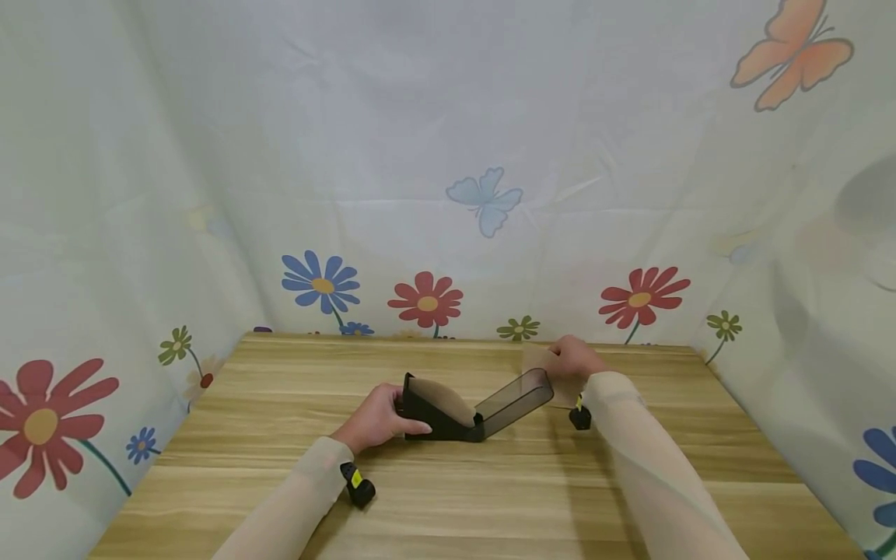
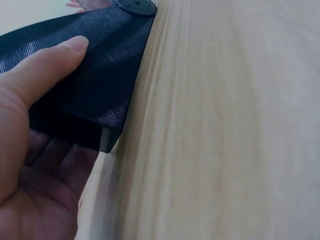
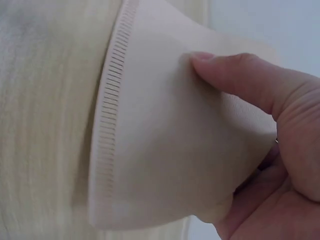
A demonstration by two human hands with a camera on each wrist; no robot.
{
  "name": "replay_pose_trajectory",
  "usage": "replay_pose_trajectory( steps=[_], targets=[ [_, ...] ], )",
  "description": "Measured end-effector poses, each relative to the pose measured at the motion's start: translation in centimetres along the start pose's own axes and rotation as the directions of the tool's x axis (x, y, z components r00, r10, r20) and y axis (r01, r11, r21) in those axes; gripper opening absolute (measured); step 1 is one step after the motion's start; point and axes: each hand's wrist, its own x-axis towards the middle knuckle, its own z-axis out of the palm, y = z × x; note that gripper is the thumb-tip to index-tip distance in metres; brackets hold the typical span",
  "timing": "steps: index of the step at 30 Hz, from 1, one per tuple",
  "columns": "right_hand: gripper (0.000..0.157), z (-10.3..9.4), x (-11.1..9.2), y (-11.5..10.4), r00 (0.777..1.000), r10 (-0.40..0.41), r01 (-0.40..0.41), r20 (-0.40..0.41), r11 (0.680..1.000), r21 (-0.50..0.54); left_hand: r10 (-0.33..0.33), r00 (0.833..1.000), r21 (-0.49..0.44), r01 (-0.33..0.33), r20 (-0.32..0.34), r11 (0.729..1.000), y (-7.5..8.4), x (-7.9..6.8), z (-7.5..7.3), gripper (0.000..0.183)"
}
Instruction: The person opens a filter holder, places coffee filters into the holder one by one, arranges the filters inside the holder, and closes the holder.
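A black coffee filter holder [image 1: 435,421] stands on the table with its smoky see-through lid [image 1: 514,402] swung out to the right. Tan paper filters [image 1: 442,398] show inside it. My left hand [image 1: 378,418] grips the holder's left end; in the left wrist view the thumb lies across the ribbed black side [image 2: 107,75] and the fingers go underneath. To the right, beyond the lid, my right hand [image 1: 575,358] pinches a tan paper coffee filter [image 3: 150,125] with a crimped edge. The thumb is on its face, and the other fingers are partly hidden behind it.
The wooden table [image 1: 462,498] runs back to a pale curtain [image 1: 392,155] printed with flowers and butterflies, which also hangs at both sides. A small black wrist camera [image 1: 360,490] sits on the left sleeve, another wrist camera [image 1: 579,418] on the right.
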Motion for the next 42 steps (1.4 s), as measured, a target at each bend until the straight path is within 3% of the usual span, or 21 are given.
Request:
replay_pose_trajectory(
  steps=[6, 14, 20, 33, 42],
  targets=[
    [0.040, -1.5, -0.9, -0.7, 1.000, -0.025, 0.024, 0.017, 0.997, 0.075, -0.001, 1.000, -0.001, 0.001, 0.002, 1.000, 0.1, 0.1, 0.0, 0.038],
    [0.036, -3.2, -2.8, -2.4, 0.999, -0.041, 0.040, 0.011, 0.996, 0.085, 0.005, 1.000, -0.001, -0.005, 0.002, 1.000, 0.2, 0.1, -0.1, 0.038],
    [0.042, -4.3, -3.9, -3.2, 0.999, -0.038, 0.038, -0.008, 0.993, 0.109, 0.010, 1.000, -0.007, -0.010, 0.009, 1.000, 0.2, 0.1, -0.1, 0.037],
    [0.033, -6.2, -5.4, -6.7, 0.987, -0.142, 0.151, -0.073, 0.981, 0.122, 0.005, 1.000, 0.008, -0.005, -0.004, 1.000, 0.1, 0.0, -0.1, 0.038],
    [0.046, -6.7, -6.4, -10.0, 0.958, -0.262, 0.274, -0.121, 0.956, 0.102, 0.004, 1.000, 0.006, -0.004, -0.003, 1.000, 0.3, -0.1, 0.0, 0.036]
  ],
)
